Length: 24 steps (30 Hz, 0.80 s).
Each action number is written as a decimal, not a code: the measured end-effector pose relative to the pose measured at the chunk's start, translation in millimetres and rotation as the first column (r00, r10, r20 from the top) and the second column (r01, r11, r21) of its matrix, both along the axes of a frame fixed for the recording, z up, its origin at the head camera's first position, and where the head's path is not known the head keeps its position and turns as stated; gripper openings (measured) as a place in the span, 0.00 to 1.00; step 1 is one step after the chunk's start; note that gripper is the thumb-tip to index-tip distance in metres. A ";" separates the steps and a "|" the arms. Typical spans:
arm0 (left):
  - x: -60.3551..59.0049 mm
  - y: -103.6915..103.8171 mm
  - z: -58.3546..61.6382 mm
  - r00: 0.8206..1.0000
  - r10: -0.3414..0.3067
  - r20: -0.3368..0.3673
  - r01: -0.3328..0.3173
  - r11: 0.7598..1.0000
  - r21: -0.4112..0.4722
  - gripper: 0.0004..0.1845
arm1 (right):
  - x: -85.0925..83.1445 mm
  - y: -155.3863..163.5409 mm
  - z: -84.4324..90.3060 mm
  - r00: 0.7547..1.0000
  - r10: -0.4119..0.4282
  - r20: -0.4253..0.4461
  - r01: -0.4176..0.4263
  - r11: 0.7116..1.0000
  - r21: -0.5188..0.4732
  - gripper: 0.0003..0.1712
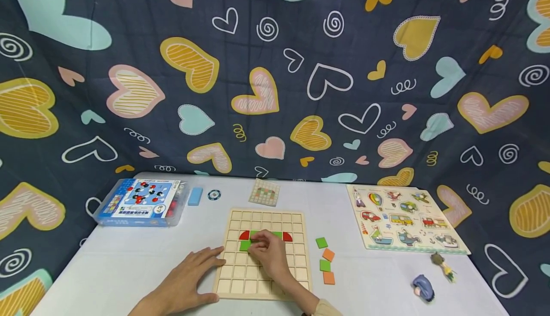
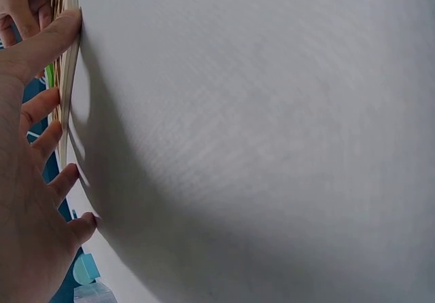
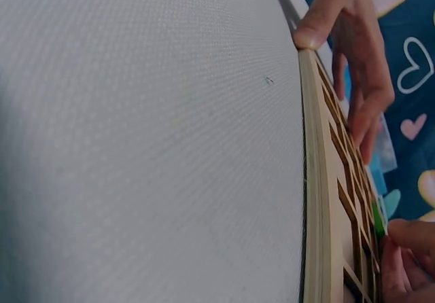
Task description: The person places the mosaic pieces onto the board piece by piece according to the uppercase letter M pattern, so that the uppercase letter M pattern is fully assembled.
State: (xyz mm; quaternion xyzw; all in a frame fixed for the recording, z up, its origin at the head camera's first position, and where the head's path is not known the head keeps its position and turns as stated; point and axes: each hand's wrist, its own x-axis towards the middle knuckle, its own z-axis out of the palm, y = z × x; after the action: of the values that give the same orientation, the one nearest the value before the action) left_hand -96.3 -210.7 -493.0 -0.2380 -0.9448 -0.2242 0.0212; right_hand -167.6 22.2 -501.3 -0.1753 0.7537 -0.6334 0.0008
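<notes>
Here's the left hand [image 1: 185,278], spread wide along the near left edge of the wooden grid board [image 1: 237,286], its grip loose, fingertips and thumb against the rim and holding nothing. And over the board's middle, the right hand [image 1: 271,257]! Thumb and fingertips come together in a narrow grip, right beside a green tile [image 1: 245,246] sitting in the board; whether a tile is pinched between them, I can't tell. Just above that on the board, red quarter-round pieces [image 1: 287,237] end a row, with green showing between them.

Right of the board, loose green and orange tiles [image 1: 325,265] line up on the white tabletop [image 1: 374,282]. Beyond its far edge lies a small pattern card [image 1: 264,192]. Off the far left corner: a blue block [image 1: 195,196], a round chip [image 1: 214,194] and a plastic case [image 1: 139,204]. Well right of the board, a picture puzzle [image 1: 406,220] and two figurines [image 1: 423,288].
</notes>
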 end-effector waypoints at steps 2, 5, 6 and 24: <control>0.1 0.0 -0.4 1.000 -0.004 -0.022 0.004 1.000 0.003 0.37 | 0.4 -1.1 1.3 1.000 0.003 0.004 -0.003 1.000 -0.007 0.11; 0.2 0.1 0.0 0.999 -0.011 -0.051 0.011 1.000 0.007 0.37 | 2.3 -3.2 7.1 1.000 0.014 0.006 -0.014 0.999 -0.029 0.11; 0.2 0.0 0.1 0.998 -0.013 -0.054 0.013 1.000 0.006 0.37 | 3.6 -3.9 10.7 1.000 0.017 0.010 -0.017 0.999 -0.036 0.11; -0.2 1.4 2.6 0.997 0.026 0.073 -0.025 1.000 -0.018 0.40 | -4.4 58.0 12.3 0.995 -0.026 0.097 0.027 0.999 -0.016 0.14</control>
State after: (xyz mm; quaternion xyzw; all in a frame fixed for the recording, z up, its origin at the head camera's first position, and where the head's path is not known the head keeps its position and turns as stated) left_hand -96.5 -209.3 -490.4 -0.2179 -0.9497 -0.2245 -0.0125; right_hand -172.1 80.2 -489.0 -0.1344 0.7495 -0.6476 0.0274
